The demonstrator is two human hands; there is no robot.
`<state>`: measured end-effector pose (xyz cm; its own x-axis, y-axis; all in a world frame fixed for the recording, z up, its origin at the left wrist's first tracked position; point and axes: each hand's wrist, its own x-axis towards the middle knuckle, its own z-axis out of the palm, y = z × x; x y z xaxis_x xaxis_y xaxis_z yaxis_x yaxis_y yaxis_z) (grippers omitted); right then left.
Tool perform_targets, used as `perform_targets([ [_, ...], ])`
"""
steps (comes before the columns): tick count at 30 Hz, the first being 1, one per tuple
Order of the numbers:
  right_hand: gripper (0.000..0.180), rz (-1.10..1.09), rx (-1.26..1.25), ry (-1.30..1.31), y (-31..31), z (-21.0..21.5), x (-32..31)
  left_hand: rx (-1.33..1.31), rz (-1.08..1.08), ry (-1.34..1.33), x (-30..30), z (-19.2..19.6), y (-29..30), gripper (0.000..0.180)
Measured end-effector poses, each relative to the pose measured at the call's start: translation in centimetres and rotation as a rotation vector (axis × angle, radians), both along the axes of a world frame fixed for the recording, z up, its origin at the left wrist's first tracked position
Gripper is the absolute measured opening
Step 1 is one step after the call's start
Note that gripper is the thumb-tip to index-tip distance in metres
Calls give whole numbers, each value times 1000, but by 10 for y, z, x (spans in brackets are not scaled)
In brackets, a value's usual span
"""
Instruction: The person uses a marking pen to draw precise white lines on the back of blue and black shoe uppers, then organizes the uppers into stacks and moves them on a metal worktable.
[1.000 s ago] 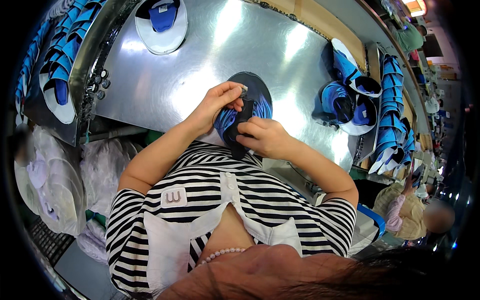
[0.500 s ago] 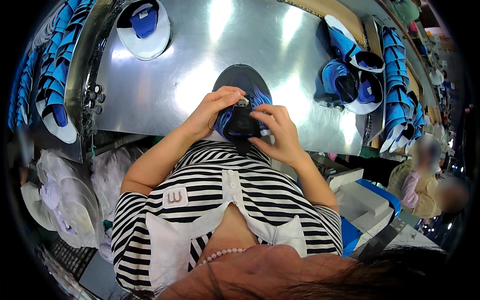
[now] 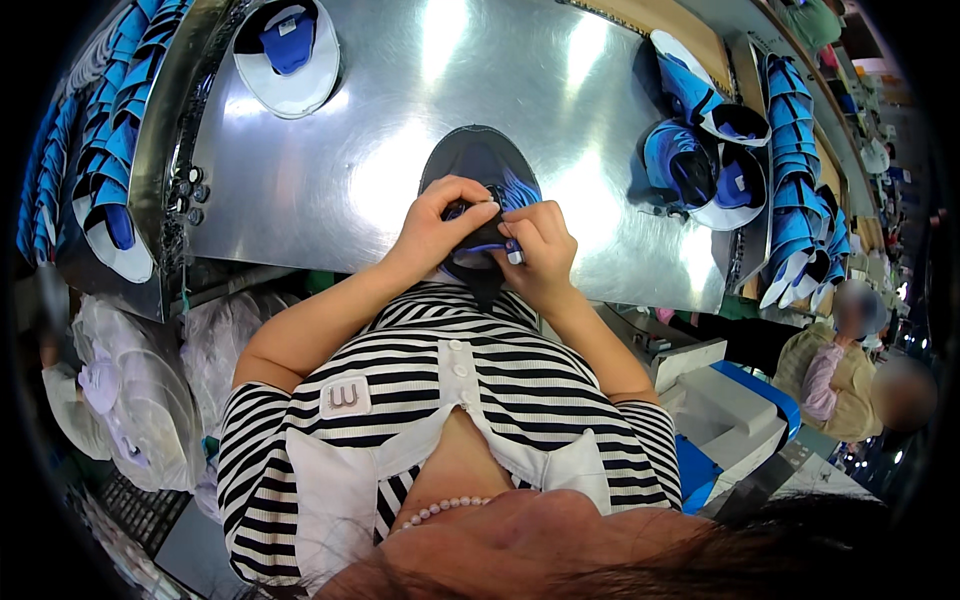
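A dark cap with blue flame patterning (image 3: pixel 482 152) is on the metal table's near edge, its bill pointing away from me. My left hand (image 3: pixel 447 222) is closed on the cap's crown, thumb and fingertips pinched together near the middle. Close beside it my right hand (image 3: pixel 541 245) is closed too, its fingertips gripping the cap's right side. A small white and blue piece (image 3: pixel 515 252) shows at my right fingers; I cannot tell what it is. The fingertips hide the spot between the hands. A black flap of the cap hangs toward my body.
A white-brimmed cap (image 3: pixel 291 95) with blue inside lies at the far left of the metal table (image 3: pixel 350 150). Several blue caps (image 3: pixel 680 160) sit at the right. Nested cap stacks (image 3: pixel 118 150) line both sides. Small round dark pieces (image 3: pixel 190 190) lie by the left edge.
My right hand has moved in toward the left, its spread fingers now closed on the cap. The left thumb has come over the crown, and a metallic piece seen there earlier is covered.
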<state>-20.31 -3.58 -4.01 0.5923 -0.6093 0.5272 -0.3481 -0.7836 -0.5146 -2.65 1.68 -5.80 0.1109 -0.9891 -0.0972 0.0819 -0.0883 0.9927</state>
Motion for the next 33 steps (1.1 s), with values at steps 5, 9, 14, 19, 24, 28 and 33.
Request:
perform_targets([
  [5,39,10,-33,-73,-2,-6,3,102,8,224,13,4,-6,18],
  [9,41,35,2,-74,-4,-8,-1,0,-8,-116,4,4,-3,16],
  [14,41,39,26,-63,-2,-8,0,-296,2,-245,6,3,2,13],
  [19,41,42,25,-60,-2,-7,2,-174,-42,-218,9,13,5,16],
  [24,37,36,0,-63,-4,-9,3,161,-106,163,23,27,-5,15],
  [28,37,34,-3,-77,-4,-9,4,139,-178,-114,26,36,-9,15],
  [33,39,29,-48,-79,-5,-14,2,12,-288,-359,26,40,-13,20],
])
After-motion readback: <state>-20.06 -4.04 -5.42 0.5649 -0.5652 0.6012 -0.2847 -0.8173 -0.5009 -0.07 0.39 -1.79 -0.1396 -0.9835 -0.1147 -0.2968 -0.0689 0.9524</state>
